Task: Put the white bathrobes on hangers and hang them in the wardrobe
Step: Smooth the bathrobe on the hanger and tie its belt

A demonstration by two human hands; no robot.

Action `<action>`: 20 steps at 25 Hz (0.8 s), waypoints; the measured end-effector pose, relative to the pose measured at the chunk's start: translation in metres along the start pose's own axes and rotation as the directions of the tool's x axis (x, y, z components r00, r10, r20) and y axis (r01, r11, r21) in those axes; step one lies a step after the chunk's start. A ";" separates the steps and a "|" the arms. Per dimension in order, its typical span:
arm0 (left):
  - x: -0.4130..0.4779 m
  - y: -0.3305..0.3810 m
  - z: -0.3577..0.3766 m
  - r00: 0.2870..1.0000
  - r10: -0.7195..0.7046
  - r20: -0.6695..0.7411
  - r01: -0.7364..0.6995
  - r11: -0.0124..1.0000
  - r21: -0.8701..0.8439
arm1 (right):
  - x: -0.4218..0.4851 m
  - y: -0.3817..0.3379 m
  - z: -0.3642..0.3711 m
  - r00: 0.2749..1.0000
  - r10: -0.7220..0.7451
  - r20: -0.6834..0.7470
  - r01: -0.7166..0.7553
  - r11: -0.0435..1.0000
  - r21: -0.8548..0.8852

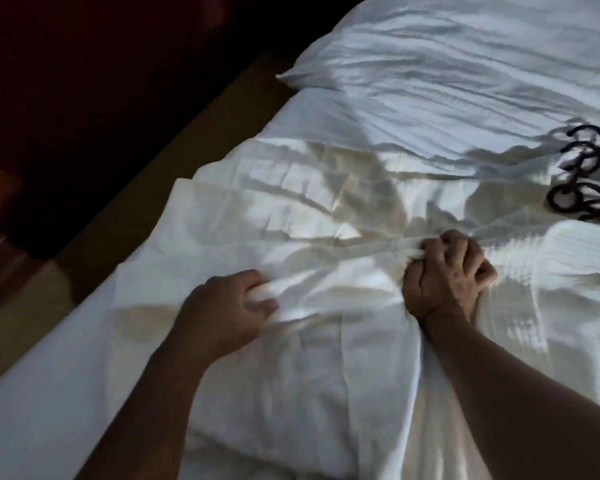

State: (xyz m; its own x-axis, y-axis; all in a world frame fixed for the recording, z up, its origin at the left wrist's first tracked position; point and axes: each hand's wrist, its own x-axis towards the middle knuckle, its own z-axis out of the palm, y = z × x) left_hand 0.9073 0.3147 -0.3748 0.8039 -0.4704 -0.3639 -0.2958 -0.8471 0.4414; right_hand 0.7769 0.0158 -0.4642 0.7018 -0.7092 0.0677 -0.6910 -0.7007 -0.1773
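While the white bathrobe (pixel 291 216) lies on the bed (pixel 42 368), left hand (pixel 227 308) and right hand (pixel 445 271) each grip bunched cloth; dark hangers (pixel 584 168) lie beside it.

The bed (pixel 49 393) runs from 7 o'clock up toward 1 o'clock, with the floor (pixel 153 188) alongside its edge from 8 to 11 o'clock. The bathrobe (pixel 326 341) lies spread on the bed at the centre of the view, reaching down to 6 o'clock. Behind it, at 1 o'clock, the pillow (pixel 465 64) rests on the bed. The hangers (pixel 586 174) lie on the bed at 3 o'clock, just beside the bathrobe. On the bathrobe, the left hand (pixel 232 306) grips the cloth at 7 o'clock from centre and the right hand (pixel 447 271) grips a bunch at 4 o'clock.
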 end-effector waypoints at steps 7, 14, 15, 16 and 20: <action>0.011 -0.075 -0.011 0.768 0.029 -0.639 0.077 0.988 0.137 | -0.001 -0.005 0.001 1.000 -0.004 -0.014 0.004 1.000 -0.022; -0.072 -0.080 0.016 0.541 -0.741 -0.398 0.680 0.664 -0.310 | -0.001 -0.004 0.003 1.000 -0.014 -0.026 0.014 1.000 -0.006; -0.080 -0.084 0.013 0.585 -0.733 -0.348 0.661 0.679 -0.319 | -0.001 -0.004 0.003 1.000 -0.013 -0.029 0.012 1.000 -0.008; -0.083 -0.091 0.007 0.618 -0.718 -0.320 0.633 0.696 -0.338 | -0.002 -0.004 0.003 0.999 -0.011 -0.030 0.010 1.000 -0.010; -0.082 -0.120 -0.010 0.598 -0.680 -0.425 0.562 0.733 -0.382 | -0.001 -0.006 0.001 1.000 -0.006 -0.016 0.006 1.000 0.001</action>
State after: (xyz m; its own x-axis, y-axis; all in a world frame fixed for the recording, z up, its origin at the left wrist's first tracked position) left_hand 0.8825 0.4578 -0.3897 0.9009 0.4000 -0.1687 0.4323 -0.7912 0.4326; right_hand 0.7802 0.0209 -0.4643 0.7031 -0.7061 0.0841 -0.6866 -0.7049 -0.1777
